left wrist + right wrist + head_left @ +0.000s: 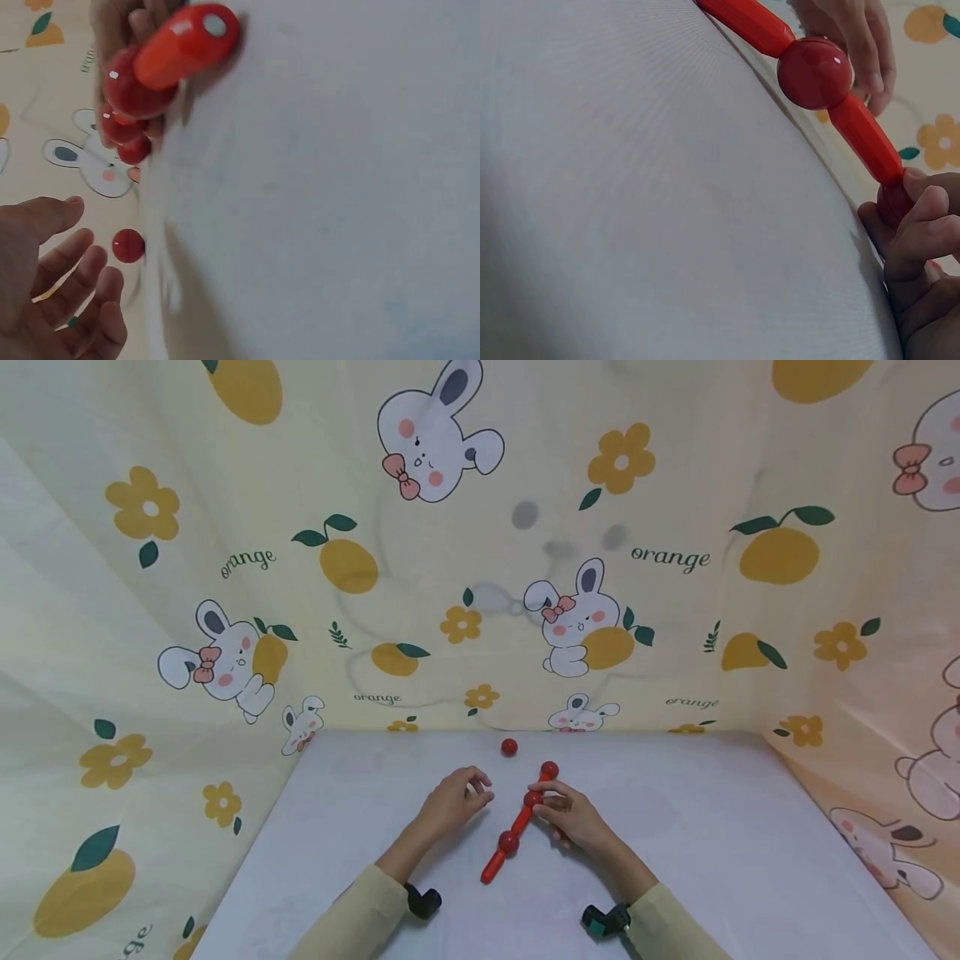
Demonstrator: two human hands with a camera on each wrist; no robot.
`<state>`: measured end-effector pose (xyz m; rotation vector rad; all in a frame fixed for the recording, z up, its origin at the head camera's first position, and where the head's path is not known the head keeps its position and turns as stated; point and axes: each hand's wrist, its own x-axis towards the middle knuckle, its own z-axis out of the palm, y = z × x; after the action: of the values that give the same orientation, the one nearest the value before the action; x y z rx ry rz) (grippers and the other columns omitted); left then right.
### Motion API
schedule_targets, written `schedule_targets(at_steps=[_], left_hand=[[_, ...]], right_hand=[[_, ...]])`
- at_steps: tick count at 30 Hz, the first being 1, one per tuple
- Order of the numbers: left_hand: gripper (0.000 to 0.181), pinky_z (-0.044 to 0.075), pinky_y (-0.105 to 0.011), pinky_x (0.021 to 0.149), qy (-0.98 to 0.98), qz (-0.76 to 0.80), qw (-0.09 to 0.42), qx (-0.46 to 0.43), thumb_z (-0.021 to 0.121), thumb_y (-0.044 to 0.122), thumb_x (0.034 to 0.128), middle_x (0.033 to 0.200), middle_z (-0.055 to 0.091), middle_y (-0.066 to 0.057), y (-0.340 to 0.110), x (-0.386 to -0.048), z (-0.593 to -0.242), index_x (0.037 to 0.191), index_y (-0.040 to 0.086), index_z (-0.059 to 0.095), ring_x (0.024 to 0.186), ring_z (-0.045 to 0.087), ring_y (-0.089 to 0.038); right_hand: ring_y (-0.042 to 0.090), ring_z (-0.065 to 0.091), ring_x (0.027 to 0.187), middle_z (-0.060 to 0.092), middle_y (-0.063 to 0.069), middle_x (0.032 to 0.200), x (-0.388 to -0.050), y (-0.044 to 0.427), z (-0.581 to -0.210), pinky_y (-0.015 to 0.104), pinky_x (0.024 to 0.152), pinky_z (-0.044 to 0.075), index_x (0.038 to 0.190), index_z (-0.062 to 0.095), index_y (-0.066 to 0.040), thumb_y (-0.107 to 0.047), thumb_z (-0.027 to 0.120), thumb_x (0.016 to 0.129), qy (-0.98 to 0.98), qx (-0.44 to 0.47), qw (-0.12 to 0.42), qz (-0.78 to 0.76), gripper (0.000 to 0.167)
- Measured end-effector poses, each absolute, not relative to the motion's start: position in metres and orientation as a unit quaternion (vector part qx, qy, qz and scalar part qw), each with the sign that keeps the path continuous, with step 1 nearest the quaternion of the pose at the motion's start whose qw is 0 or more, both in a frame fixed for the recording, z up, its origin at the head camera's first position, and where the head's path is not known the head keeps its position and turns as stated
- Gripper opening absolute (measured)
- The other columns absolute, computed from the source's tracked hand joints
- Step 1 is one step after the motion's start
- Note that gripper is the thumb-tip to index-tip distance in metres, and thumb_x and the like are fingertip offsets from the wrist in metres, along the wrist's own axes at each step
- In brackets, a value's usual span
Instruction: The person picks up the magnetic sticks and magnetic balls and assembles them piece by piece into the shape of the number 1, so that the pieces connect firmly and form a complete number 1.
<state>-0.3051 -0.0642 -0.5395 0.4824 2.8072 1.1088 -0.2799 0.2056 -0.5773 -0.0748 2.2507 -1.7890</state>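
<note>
A straight chain of dark red balls and orange-red rods (522, 821) slants across the white table, its lower rod (754, 24) nearest me. My right hand (576, 816) pinches one of the chain's balls (894, 204) between thumb and fingers, partly hiding it. A further ball (550, 769) caps the far end. Left of the chain, my left hand (452, 802) hovers with loosely bent fingers and nothing in it. Beyond both hands sits a loose red ball (128, 246), apart from the chain.
The white tabletop (675, 860) spreads to both sides of the arms. A cream curtain (480, 543) printed with rabbits, oranges and flowers hangs behind it and along both sides. Each wrist carries a small black camera (606, 920).
</note>
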Motion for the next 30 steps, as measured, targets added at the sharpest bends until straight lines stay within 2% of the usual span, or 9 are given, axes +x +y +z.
schedule_targets(at_steps=[8,20,30], left_hand=[[0.037,0.052,-0.026,0.072,0.928,0.33,0.017,0.173,0.079,0.032,0.0996,0.119,0.066,-0.002,-0.057,-0.323,-0.54,0.13,0.019,0.064,0.087,0.057,-0.012],[0.054,0.058,-0.033,0.091,0.938,0.293,0.019,0.184,0.08,0.034,0.0996,0.142,0.064,-0.004,-0.05,-0.349,-0.543,0.148,0.019,0.059,0.1,0.062,-0.015],[0.058,0.058,-0.041,0.099,0.936,0.303,0.034,0.177,0.08,0.033,0.0997,0.149,0.061,-0.005,-0.047,-0.366,-0.54,0.151,0.017,0.058,0.11,0.064,-0.021]], right_hand=[[0.016,0.054,0.053,0.072,0.011,0.12,-0.281,0.207,-0.578,0.023,0.05,0.046,0.146,0.064,-0.021,-0.028,0.077,0.102,0.772,-0.023,0.132,-0.621,0.046],[0.016,0.055,0.053,0.073,0.011,0.12,-0.28,0.207,-0.579,0.022,0.05,0.047,0.147,0.063,-0.02,-0.027,0.077,0.102,0.768,-0.029,0.137,-0.625,0.048],[0.016,0.054,0.053,0.073,0.011,0.122,-0.279,0.208,-0.579,0.023,0.049,0.046,0.146,0.063,-0.021,-0.027,0.076,0.102,0.769,-0.029,0.135,-0.624,0.046]])
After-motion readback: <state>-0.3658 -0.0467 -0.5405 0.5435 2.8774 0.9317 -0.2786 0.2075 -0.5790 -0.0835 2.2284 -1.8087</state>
